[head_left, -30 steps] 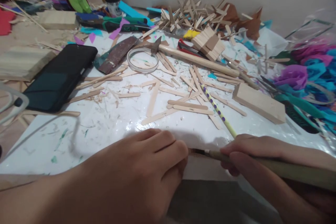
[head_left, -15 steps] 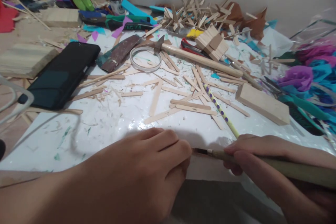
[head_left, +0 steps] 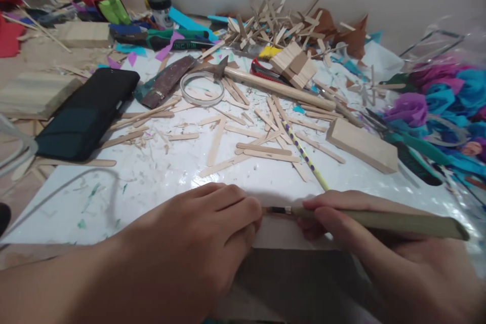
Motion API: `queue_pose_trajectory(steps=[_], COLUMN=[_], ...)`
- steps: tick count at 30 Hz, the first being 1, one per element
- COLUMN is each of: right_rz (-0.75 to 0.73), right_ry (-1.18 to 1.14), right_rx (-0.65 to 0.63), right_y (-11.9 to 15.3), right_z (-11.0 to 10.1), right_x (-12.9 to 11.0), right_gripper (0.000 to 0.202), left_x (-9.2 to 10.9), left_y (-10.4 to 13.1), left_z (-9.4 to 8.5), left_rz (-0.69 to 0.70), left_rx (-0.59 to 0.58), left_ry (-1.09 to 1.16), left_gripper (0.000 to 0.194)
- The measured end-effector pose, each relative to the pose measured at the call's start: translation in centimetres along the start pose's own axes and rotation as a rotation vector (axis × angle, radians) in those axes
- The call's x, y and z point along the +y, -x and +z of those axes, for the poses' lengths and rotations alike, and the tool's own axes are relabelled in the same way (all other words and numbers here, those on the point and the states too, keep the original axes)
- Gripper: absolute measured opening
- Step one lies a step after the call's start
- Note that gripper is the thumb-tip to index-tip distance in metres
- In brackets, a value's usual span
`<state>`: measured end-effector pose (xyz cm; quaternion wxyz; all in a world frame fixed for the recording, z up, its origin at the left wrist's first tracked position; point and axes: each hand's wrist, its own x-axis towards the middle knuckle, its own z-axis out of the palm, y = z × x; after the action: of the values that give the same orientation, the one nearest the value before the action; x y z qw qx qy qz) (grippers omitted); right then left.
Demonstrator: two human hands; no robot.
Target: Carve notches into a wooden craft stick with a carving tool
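My left hand [head_left: 207, 235] rests at the near edge of the white work surface, its fingers curled closed around a thin wooden stick [head_left: 279, 216], most of which is covered. In my right hand [head_left: 353, 228] is a slim carving tool [head_left: 395, 223] with a long pale wooden handle, pinched between thumb and fingers. The tool's dark narrow tip [head_left: 276, 209] points left and reaches my left fingertips, where its end is hard to make out. Just beyond my right fingers lies a yellow stick with purple dots [head_left: 304, 156].
Loose craft sticks [head_left: 268, 153] and shavings lie ahead. Behind them are a tape ring [head_left: 202, 89], a hammer [head_left: 277, 86] and a heap of sticks [head_left: 273, 25]. A phone [head_left: 89, 114] is left; a wood block [head_left: 362, 144], teal-handled pliers [head_left: 417, 154] and crepe paper [head_left: 408, 109] are right.
The whole view has shifted, so the table things appear slightly further left. The carving tool's handle end has come into view. Both hands keep their grips, with the tip still at my left fingers.
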<state>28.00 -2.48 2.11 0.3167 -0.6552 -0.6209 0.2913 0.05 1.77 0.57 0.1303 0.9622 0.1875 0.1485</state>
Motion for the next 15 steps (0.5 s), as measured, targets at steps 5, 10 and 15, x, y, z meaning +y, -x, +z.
queue_pose_trajectory(steps=[5, 10, 15], right_rz=[0.116, 0.106, 0.054], right_ry=[-0.146, -0.125, -0.083], right_rx=[-0.019, 0.035, 0.001], right_y=[-0.51, -0.43, 0.00], right_z=[0.11, 0.69, 0.45], right_x=[-0.39, -0.73, -0.25], right_gripper=[0.038, 0.039, 0.034], left_x=[0.13, 0.16, 0.23], left_y=[-0.04, 0.24, 0.33], left_z=[0.07, 0.12, 0.08], left_rz=[0.005, 0.010, -0.035], left_rx=[0.036, 0.016, 0.035], left_ry=[-0.064, -0.042, -0.010], left_gripper=[0.030, 0.033, 0.036])
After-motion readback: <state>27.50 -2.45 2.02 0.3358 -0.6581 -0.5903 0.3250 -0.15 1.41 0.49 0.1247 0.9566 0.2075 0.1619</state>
